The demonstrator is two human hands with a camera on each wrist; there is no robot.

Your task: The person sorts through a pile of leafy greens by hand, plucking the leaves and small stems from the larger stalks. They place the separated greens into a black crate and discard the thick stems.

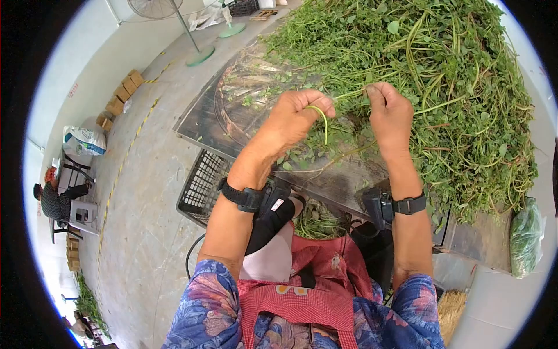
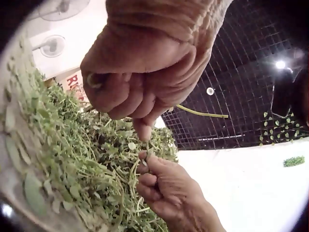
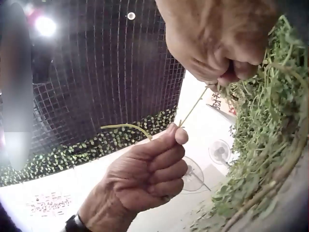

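Observation:
A thin green plant stem (image 1: 349,94) runs between my two hands above the table. My left hand (image 1: 297,118) holds it with curled fingers, and the stem's cut end curves out and hangs below the thumb. Pinched between the thumb and fingertip of my right hand (image 1: 390,116) is the stem's other end. In the right wrist view the stretch of stem (image 3: 194,106) between the hands looks straight. Behind and to the right rises a big heap of leafy green stems (image 1: 465,139), piled on the dark table (image 1: 325,181).
Below the table's left edge stands a black plastic crate (image 1: 200,183). Greens (image 1: 318,221) lie under the table by my lap. A green-filled plastic bag (image 1: 526,238) is at the right edge. Fans (image 1: 199,56) and cardboard boxes (image 1: 114,106) stand along the wall; another person (image 1: 53,198) sits far left.

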